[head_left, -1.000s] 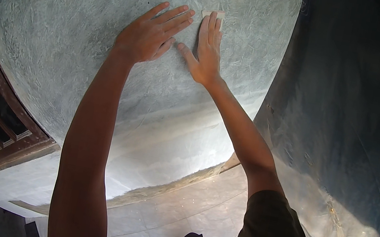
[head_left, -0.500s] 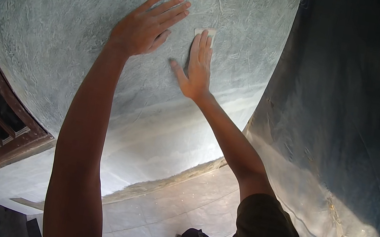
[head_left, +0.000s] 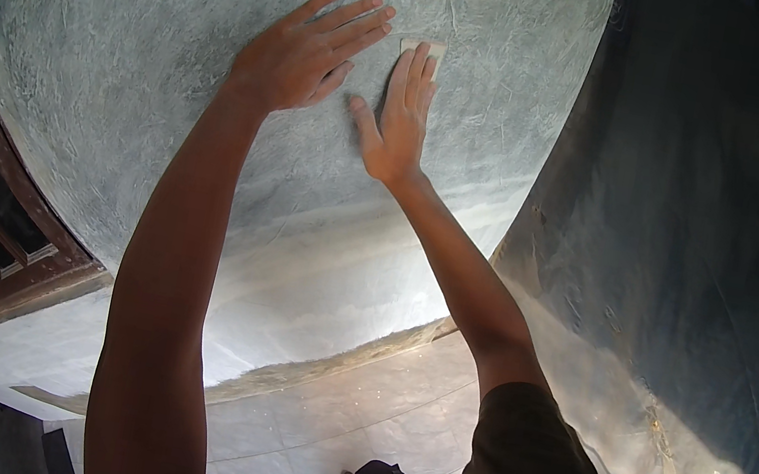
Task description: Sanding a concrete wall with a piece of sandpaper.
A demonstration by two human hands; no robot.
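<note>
A grey, rough-plastered wall rises in front of me. My left hand is open and lies against it, fingers stretched toward the upper right and holding nothing. To its right, my right hand presses a small pale piece of sandpaper onto the plaster under its straight fingers, the thumb held apart. The sandpaper's upper edge and corner show past the fingertips; the rest is hidden beneath them.
At the left, a brown wooden window frame with dark panes borders the wall. A dark sheet hangs along the right side. Below, a pale tiled floor meets the wall's whiter lower band.
My right hand has moved slightly up the wall with the sandpaper. The left hand keeps its flat pose, and the whole view has shifted a little.
</note>
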